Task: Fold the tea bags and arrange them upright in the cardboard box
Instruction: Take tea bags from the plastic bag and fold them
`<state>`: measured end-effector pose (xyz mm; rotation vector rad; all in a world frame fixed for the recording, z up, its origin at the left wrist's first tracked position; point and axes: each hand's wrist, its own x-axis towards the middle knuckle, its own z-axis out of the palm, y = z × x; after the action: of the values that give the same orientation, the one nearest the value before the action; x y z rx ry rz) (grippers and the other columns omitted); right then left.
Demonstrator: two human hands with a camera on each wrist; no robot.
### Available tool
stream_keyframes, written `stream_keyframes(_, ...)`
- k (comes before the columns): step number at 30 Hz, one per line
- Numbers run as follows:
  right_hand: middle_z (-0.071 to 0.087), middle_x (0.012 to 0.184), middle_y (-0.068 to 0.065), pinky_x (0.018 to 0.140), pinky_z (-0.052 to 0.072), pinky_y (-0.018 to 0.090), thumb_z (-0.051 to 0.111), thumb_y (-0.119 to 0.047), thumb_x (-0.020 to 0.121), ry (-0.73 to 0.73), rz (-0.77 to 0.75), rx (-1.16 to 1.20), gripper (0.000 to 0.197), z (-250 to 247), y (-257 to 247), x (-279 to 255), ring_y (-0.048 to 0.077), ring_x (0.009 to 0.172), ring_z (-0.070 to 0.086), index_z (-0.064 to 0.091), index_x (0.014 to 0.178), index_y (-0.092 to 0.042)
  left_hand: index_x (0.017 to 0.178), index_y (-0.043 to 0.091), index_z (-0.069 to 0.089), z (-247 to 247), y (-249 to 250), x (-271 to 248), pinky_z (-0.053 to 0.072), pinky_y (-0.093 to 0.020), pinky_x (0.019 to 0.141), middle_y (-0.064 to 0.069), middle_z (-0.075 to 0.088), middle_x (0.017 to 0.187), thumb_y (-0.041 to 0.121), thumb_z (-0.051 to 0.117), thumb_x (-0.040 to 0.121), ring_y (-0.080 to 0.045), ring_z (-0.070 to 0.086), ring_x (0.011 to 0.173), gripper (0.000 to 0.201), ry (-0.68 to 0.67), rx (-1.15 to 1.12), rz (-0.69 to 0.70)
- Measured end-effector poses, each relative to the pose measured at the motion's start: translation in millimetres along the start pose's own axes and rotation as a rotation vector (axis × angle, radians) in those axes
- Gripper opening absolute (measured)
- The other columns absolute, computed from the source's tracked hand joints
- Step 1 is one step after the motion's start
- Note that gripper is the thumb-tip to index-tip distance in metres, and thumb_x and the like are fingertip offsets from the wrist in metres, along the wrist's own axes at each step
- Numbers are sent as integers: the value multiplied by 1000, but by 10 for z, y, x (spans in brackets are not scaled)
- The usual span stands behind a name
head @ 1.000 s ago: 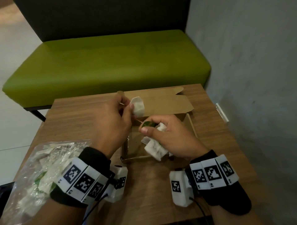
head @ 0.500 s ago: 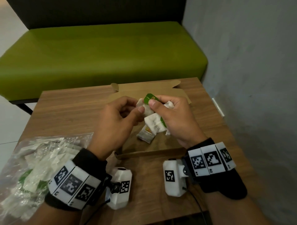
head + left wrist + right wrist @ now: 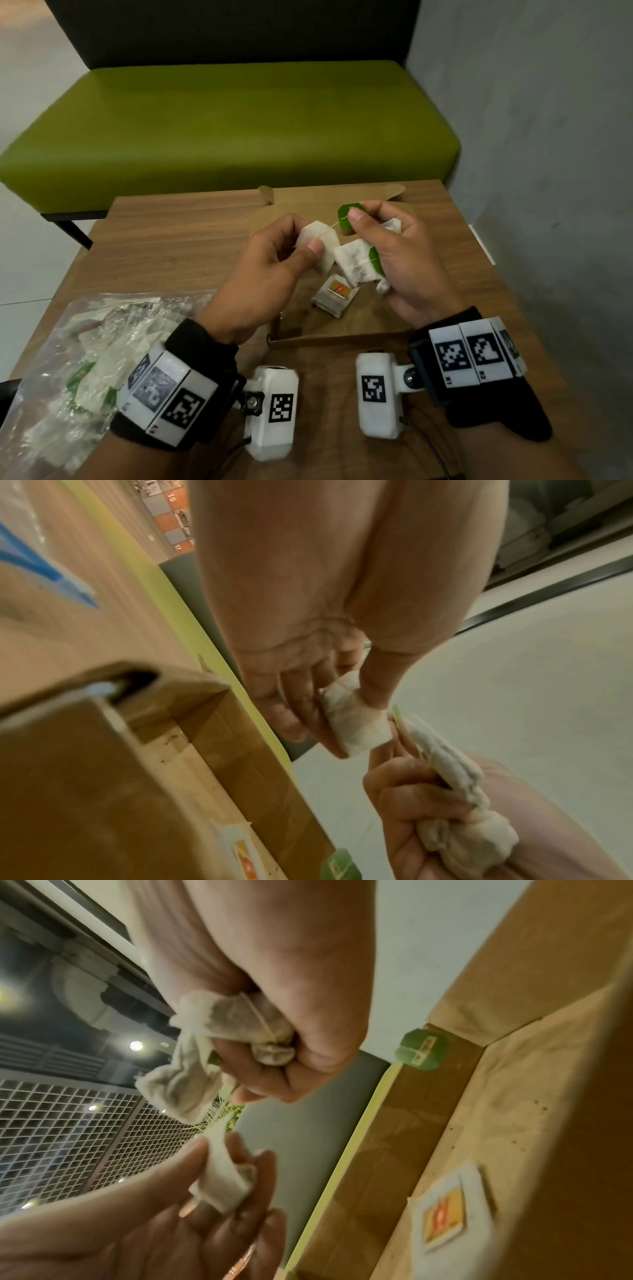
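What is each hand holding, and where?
Left hand pinches a white paper tea bag by its middle; right hand pinches its green tag, clutching more bags.

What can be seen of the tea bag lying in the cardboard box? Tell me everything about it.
The tea bag is a flat white paper packet, roughly square, with an orange-and-red label on its upper face. It lies flat, not upright, on the floor of the open cardboard box, turned at an angle to the walls. Neither hand touches it; it sits alone below the bags being held above the box. The label's print is too blurred to read.
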<state>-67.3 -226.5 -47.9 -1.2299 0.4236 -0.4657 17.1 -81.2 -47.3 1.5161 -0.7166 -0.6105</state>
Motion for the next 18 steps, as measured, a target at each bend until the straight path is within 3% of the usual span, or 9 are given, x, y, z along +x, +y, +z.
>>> stream_keyframes(4, 68, 75, 1, 61, 56, 27, 60, -13, 99, 14, 100, 62, 11, 15, 0, 7, 11, 68, 66, 67, 91, -11, 94, 9, 57, -36, 40, 32, 52, -19, 67, 7, 66, 76, 18, 56, 90, -4, 63, 71, 10, -74, -139, 29)
stream_keyframes(8, 65, 69, 3, 42, 50, 19, 56, -11, 101, 30, 205, 209, 11, 55, -63, 0, 10, 53, 64, 62, 93, -9, 94, 13, 59, -21, 25, 71, 52, -20, 67, 3, 65, 81, 18, 48, 99, -7, 60, 73, 13, -91, -135, 15)
stream_keyframes(11, 66, 68, 4, 43, 50, 19, 53, -7, 101, 15, 237, 288, 12, 82, -69, 3, 10, 53, 65, 63, 96, -9, 96, 15, 59, -4, -17, 84, 51, -23, 69, 1, 64, 84, 21, 48, 99, -10, 58, 75, 13, -97, -101, 18)
stream_keyframes(15, 69, 78, 7, 46, 53, 20, 53, -6, 101, 21, 277, 306, 12, 98, -43, 5, 12, 60, 68, 64, 96, -10, 93, 26, 64, -41, -22, 80, 51, -23, 69, -5, 65, 91, 21, 51, 96, -13, 58, 78, 13, -119, -243, 8)
stream_keyframes(18, 68, 78, 7, 38, 47, 17, 52, -6, 101, -3, 305, 331, 11, 103, -62, -14, 10, 52, 66, 62, 97, -10, 94, 23, 62, -50, 25, 78, 51, -21, 65, -3, 65, 88, 17, 53, 97, -11, 58, 73, 11, -115, -311, -12)
